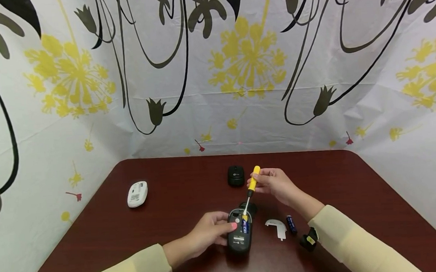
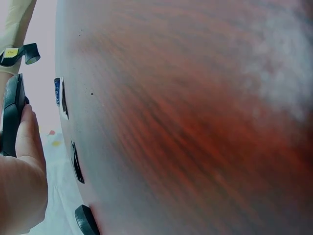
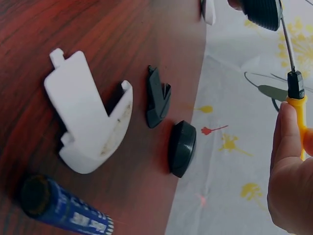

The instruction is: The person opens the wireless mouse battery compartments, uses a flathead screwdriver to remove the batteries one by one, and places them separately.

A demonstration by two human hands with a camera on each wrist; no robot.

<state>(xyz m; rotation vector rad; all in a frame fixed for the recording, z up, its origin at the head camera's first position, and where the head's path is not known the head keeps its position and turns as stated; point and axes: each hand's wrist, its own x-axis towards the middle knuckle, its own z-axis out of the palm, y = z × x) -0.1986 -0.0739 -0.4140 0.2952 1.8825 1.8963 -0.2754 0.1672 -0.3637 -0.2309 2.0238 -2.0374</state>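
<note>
A black computer mouse (image 1: 241,245) is held by my left hand (image 1: 207,233), underside up, thumb on its underside and fingers around the side. A blue battery (image 1: 245,226) lies in its uncovered compartment. My right hand (image 1: 276,185) grips a screwdriver (image 1: 254,180) by its yellow handle, shaft slanting down. The screwdriver's tip is right at the battery's upper end. In the left wrist view the mouse (image 2: 12,115) appears edge-on above the table. To its right lie a white battery cover (image 1: 279,228) and a loose blue battery (image 1: 291,224).
A second black mouse (image 1: 236,175) sits toward the back, near my right hand. At the back left lies an upturned white mouse (image 1: 137,194). A black cover piece (image 3: 157,98) rests between the white cover and the second black mouse. Patterned cloth (image 1: 209,124) hangs behind the table.
</note>
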